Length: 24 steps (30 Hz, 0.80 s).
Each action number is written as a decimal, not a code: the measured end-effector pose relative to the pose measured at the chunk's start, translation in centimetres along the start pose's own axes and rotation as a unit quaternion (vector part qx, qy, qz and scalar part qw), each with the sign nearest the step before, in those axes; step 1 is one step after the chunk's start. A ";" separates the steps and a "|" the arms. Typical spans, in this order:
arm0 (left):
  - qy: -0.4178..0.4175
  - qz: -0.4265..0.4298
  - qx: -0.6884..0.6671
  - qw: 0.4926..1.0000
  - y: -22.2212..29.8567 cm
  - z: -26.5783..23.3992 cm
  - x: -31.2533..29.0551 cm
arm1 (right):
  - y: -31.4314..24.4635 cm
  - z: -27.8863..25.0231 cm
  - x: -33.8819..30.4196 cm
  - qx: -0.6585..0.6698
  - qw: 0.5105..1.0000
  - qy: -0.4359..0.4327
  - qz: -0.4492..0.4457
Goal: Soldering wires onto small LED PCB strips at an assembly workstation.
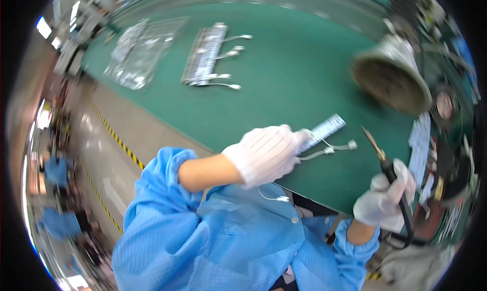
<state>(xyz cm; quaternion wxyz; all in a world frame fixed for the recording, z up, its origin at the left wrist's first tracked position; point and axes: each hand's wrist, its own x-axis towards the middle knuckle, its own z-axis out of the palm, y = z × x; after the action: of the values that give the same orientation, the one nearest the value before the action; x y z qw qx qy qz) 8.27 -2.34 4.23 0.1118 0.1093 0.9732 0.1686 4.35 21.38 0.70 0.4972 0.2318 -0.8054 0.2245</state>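
Near the front edge of the table (297,68), your left hand (266,154) grips the pale strip (328,126); your right hand (378,205) grasps the soldering iron (387,167) to its right.

Two gloved hands: left hand (266,154) near centre, right hand (375,205) at 4 o'clock. One soldering iron (388,169), 3 o'clock. One single strip (328,127), 3 o'clock. Three white plugs (328,150) around left hand: two at 3 o'clock, one at 5. One strip pile (204,58), 11 o'clock, at least four plugs. One hood (393,78), 2 o'clock. Two striped floor lines (117,139), 9 o'clock.
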 end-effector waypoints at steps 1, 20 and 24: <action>-0.036 0.032 -0.050 0.998 -1.3 -0.7 0.2 | 0.5 0.3 -0.7 -0.014 1.000 0.013 -0.016; 0.259 -0.335 -0.039 0.905 -23.2 -7.4 -2.2 | 1.4 0.4 -3.2 0.083 0.989 -0.068 0.101; 0.115 -0.320 0.036 0.940 -20.1 -6.7 0.6 | 0.5 0.7 -2.4 0.230 0.937 -0.011 0.263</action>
<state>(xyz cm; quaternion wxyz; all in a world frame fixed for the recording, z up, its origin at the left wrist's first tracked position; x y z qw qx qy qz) 2.47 -22.71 3.22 0.0429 -0.2238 0.9685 0.1004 4.54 21.73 -1.85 0.3447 0.1216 -0.7695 0.5236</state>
